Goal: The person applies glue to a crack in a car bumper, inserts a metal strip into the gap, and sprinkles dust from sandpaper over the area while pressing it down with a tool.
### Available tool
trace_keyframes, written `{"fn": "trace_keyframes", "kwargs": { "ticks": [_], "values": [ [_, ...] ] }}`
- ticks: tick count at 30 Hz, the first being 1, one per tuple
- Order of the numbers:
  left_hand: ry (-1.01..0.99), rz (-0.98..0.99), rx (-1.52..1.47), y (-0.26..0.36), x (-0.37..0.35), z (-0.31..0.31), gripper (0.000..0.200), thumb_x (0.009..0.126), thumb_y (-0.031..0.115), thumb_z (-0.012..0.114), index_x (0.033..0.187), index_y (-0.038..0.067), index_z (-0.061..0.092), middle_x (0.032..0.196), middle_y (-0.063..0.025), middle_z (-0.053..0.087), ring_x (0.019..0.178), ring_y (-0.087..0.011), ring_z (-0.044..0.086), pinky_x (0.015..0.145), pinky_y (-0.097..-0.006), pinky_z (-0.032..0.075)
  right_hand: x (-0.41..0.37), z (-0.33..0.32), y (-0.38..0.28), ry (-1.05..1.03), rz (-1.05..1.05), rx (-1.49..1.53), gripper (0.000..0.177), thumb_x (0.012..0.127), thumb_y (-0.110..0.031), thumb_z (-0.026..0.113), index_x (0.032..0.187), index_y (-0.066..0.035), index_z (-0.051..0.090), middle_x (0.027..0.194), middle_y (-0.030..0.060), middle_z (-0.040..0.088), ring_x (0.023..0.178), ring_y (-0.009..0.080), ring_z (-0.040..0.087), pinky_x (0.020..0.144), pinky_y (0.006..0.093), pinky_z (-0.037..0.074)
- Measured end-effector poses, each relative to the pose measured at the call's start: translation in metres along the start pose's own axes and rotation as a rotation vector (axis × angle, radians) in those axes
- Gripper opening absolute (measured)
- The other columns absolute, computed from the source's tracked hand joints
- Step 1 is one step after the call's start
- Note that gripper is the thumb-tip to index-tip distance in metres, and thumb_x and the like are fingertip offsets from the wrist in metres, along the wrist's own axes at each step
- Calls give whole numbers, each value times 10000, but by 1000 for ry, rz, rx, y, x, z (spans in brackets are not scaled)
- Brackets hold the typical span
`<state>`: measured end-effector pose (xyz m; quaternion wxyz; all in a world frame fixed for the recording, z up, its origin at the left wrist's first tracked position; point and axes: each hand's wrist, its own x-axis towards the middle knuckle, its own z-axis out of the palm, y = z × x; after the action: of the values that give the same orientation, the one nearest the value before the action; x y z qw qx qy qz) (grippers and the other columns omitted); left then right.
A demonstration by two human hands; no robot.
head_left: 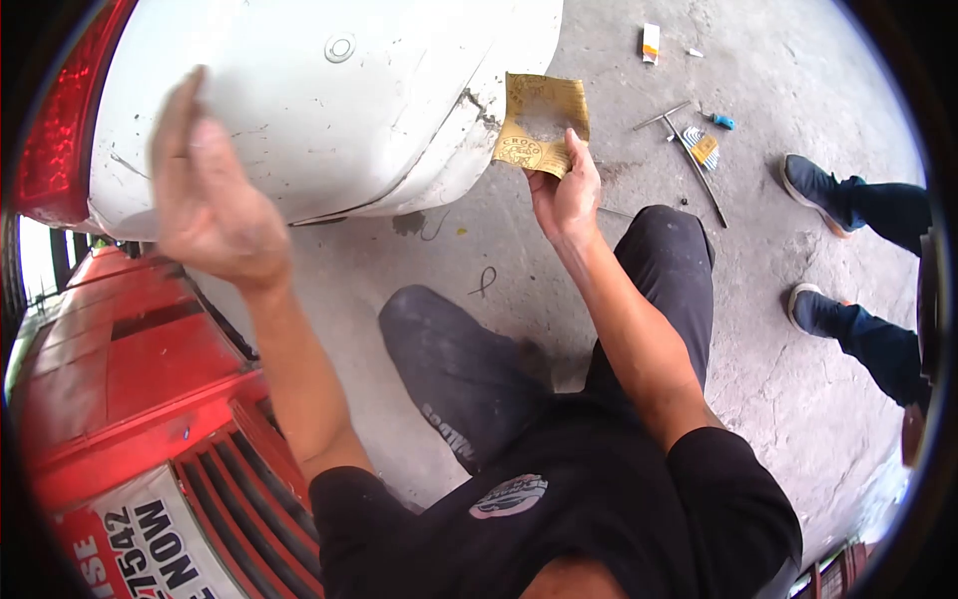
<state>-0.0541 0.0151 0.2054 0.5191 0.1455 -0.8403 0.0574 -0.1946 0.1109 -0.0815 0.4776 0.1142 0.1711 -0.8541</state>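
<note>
A brownish-yellow sheet of paper (544, 110), printed with "CHOCO" and worn grey in its middle, is held in my right hand (571, 192), thumb on top and fingers beneath. It is beside the corner of a white car bumper (299, 110), which has scratches, dark chips and a crack. My left hand (215, 200) is raised over the bumper's left part, near the red tail light (65, 130). Motion blurs it; the fingers point up and look stretched out, with nothing seen in them.
On the concrete floor at right lie a T-shaped metal tool (696, 165), a blue-handled tool (722, 122), a yellow-and-white packet (705, 150) and a small box (651, 44). Another person's shoes (813, 190) are at far right. A red vehicle (130, 349) stands at left.
</note>
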Motion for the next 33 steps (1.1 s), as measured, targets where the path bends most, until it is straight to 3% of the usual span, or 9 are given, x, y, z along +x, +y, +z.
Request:
{"fn": "trace_keyframes", "kwargs": {
  "ticks": [3,6,8,10,15,18,24,30,33],
  "values": [
    [-95,129,292,-13,33,-29,303,1074,35,549,1283,-127,697,1216,-172,778,1026,-229,748,939,-331,611,2,8,9,55,-24,9,354,1122,-303,507,1371,-52,519,1293,101,644,1123,254,683,971,407,571],
    [-16,270,96,-66,39,-41,305,1064,123,627,1247,-96,734,1213,-166,777,944,-204,721,785,-311,563,5,12,20,93,-95,-10,375,1098,-301,515,1375,-50,546,1321,86,626,1227,251,625,1087,464,468],
    [-99,164,43,-78,35,-47,297,1068,111,623,1241,-105,729,1234,-189,770,995,-233,745,846,-313,597,7,10,25,125,-126,-21,372,1099,-300,513,1372,-49,546,1310,92,626,1224,255,624,1078,462,478],
    [-117,301,-92,-86,29,-42,329,1085,66,561,1313,-147,666,1301,-222,741,1077,-278,753,952,-363,619,9,8,32,146,-164,-31,369,1100,-299,511,1368,-48,545,1298,97,626,1222,259,623,1068,460,487],
    [-274,474,11,-94,36,-58,342,1086,52,579,1374,-121,642,1378,-214,712,1170,-287,731,1035,-371,584,6,19,52,107,-295,12,380,1116,-293,477,1390,-33,522,1317,129,597,1204,283,617,1065,469,500],
    [-261,440,-122,-95,33,-71,341,1081,65,618,1392,-67,661,1377,-180,724,1230,-279,712,1082,-373,556,2,30,63,118,-391,-22,424,1120,-312,457,1409,-5,499,1326,155,636,1179,303,671,1037,462,561],
    [-303,601,-16,-129,46,-112,359,1064,109,667,1414,31,684,1397,-120,729,1317,-269,678,1107,-393,543,-6,42,71,101,-483,-4,428,1121,-300,443,1406,15,497,1349,177,634,1210,315,663,1062,464,560],
    [-325,639,-16,-155,49,-129,338,1066,186,682,1397,128,721,1398,-63,737,1374,-241,643,1243,-479,404,17,31,76,161,-515,-67,446,1125,-297,423,1411,41,477,1351,192,634,1236,328,658,1089,479,556],
    [-282,734,232,-152,50,-124,322,1047,267,717,1358,196,754,1384,-15,745,1408,-251,618,1267,-568,344,7,42,79,148,-510,-84,455,1125,-294,419,1423,47,465,1364,197,627,1252,336,652,1105,485,546]
  ]
}}
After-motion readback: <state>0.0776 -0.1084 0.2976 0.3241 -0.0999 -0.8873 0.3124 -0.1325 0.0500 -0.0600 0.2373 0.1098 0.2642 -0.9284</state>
